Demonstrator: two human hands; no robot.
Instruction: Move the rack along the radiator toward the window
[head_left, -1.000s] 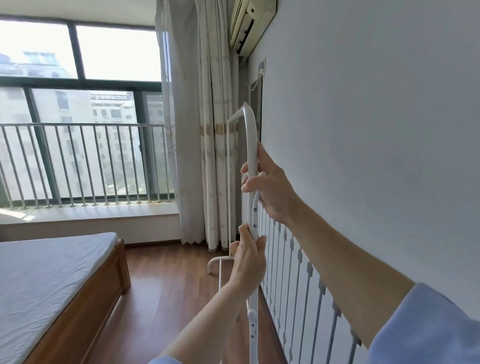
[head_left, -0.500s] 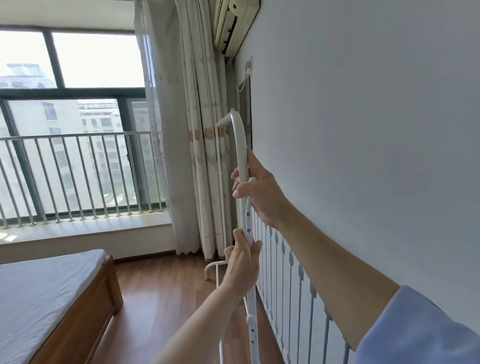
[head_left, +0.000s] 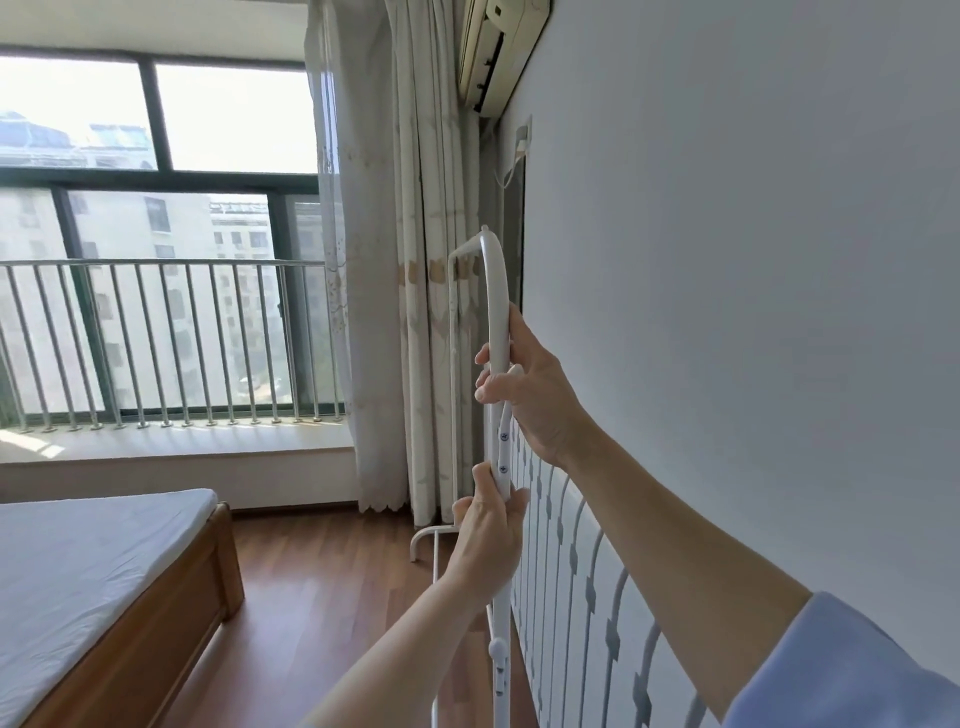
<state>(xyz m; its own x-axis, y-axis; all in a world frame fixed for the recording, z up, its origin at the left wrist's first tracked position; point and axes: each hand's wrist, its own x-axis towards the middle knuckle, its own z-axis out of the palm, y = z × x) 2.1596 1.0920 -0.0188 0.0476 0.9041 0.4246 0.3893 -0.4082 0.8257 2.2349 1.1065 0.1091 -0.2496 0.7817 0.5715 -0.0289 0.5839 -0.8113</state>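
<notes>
A white folded metal drying rack (head_left: 497, 291) stands upright close to the right wall, its thin rods (head_left: 582, 587) fanning down to the right. My right hand (head_left: 524, 389) grips the curved top tube from the wall side, fingers wrapped round it. Lower on the same tube, my left hand (head_left: 488, 530) grips the frame just below a row of small rivets. The rack's curved foot (head_left: 423, 538) rests on the wooden floor beyond my left hand.
A plain wall (head_left: 753, 312) runs along the right with an air conditioner (head_left: 498, 52) high up. Pale curtains (head_left: 415, 312) hang behind the rack. A wooden bed (head_left: 104, 587) fills the lower left. A railed window (head_left: 156, 312) spans the far side.
The view has shifted a little, so rack and hands sit slightly lower and further left. Both hands keep the same grip on the tube.
</notes>
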